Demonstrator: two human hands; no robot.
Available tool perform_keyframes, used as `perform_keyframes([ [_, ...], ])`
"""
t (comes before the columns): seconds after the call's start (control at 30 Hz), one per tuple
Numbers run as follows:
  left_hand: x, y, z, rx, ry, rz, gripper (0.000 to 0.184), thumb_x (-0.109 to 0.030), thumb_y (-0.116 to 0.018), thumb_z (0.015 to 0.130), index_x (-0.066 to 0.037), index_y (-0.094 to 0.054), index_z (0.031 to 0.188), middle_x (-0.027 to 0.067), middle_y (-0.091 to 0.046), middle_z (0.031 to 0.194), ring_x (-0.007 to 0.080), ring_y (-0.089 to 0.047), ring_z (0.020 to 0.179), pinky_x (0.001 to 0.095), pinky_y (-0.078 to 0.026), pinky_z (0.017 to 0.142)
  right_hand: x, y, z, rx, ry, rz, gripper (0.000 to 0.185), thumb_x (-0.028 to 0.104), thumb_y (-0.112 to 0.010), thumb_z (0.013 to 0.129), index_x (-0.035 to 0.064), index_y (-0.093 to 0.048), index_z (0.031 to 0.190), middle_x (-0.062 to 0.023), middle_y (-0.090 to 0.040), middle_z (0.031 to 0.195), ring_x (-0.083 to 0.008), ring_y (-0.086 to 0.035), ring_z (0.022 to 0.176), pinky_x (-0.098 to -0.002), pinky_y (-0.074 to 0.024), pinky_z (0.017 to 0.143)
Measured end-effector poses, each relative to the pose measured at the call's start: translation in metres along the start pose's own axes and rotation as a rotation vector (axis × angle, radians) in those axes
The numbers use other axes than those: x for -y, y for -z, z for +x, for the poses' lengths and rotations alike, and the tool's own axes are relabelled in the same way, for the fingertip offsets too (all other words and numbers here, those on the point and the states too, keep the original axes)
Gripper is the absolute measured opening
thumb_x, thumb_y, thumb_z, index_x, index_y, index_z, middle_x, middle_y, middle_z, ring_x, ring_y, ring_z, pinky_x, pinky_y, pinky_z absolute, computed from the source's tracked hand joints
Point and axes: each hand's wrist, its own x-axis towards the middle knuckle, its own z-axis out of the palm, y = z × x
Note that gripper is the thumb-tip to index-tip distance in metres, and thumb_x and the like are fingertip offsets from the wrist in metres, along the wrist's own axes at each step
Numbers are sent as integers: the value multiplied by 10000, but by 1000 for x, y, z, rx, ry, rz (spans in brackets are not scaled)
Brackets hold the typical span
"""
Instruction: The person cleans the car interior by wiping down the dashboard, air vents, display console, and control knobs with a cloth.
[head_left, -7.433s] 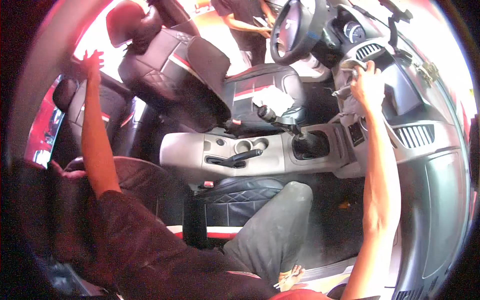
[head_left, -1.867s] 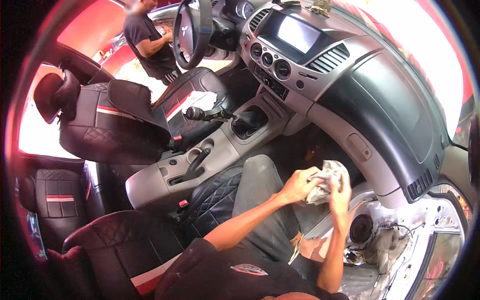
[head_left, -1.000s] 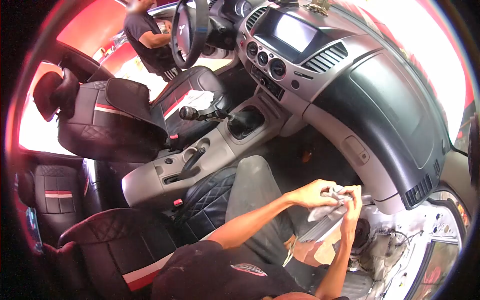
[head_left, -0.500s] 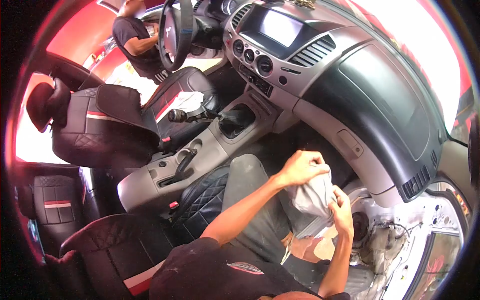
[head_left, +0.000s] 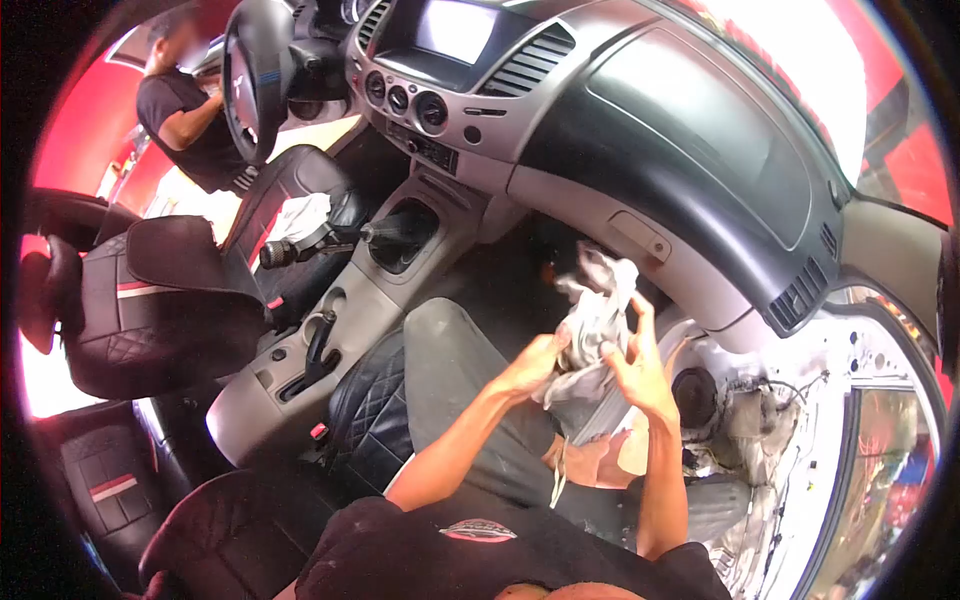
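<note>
A crumpled whitish cloth [head_left: 597, 325] is held up in front of my lap, below the glove box. My left hand [head_left: 533, 368] grips its near left edge with the fingers closed, some of them hidden by the folds. On the other side my right hand [head_left: 640, 372] pinches the cloth between thumb and fingers. The upper part of the cloth is loose and blurred. Under both hands are my grey trousers [head_left: 455, 375].
To the right lies the bare door frame [head_left: 790, 400] with exposed wiring. The dashboard [head_left: 680, 150] and glove box handle [head_left: 640, 237] are ahead. Leftward are the gear lever [head_left: 290, 250], handbrake [head_left: 318, 345] and driver's seat [head_left: 165, 300]. Another person [head_left: 185, 115] stands outside beyond the steering wheel [head_left: 250, 80].
Both hands have shifted on the cloth: the left moved lower, and the right slid up its side. Once bunched between them, the cloth now flares upward. The view has turned rightward.
</note>
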Motion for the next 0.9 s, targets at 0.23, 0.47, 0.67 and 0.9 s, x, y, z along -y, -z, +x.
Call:
perform_keyframes([
  [0.23,-45,6,-9,-364,-288,91,329,-262,-667,1016,34,-690,1159,82,-738,1068,126,-684,944,291,-540,860,1,13,2,-376,199,-154,691,-55,-719,909,68,-369,1492,-56,-650,1137,-85,-644,881,-215,-502,762],
  [0.47,-64,-1,-16,-670,-430,23,283,-128,-792,917,-50,-527,981,24,-654,873,74,-610,796,235,-498,703,-7,13,-6,-459,262,-240,187,6,-612,998,-5,-715,1153,-43,-682,1040,-112,-610,972,-251,-464,905],
  [0.67,-115,-30,-28,-409,-729,101,338,35,-757,887,-24,-524,1125,63,-664,991,100,-641,894,237,-515,809,34,14,-3,-452,487,-758,304,14,-833,765,34,-747,1056,-98,-630,957,-217,-612,921,-323,-492,845],
  [0.9,-134,4,-7,-842,-843,384,122,-83,-731,948,-15,-678,1035,25,-685,950,61,-603,799,225,-483,704,74,-13,35,-510,676,-456,107,67,-642,959,12,-554,932,-90,-609,925,-208,-625,886,-351,-511,793],
])
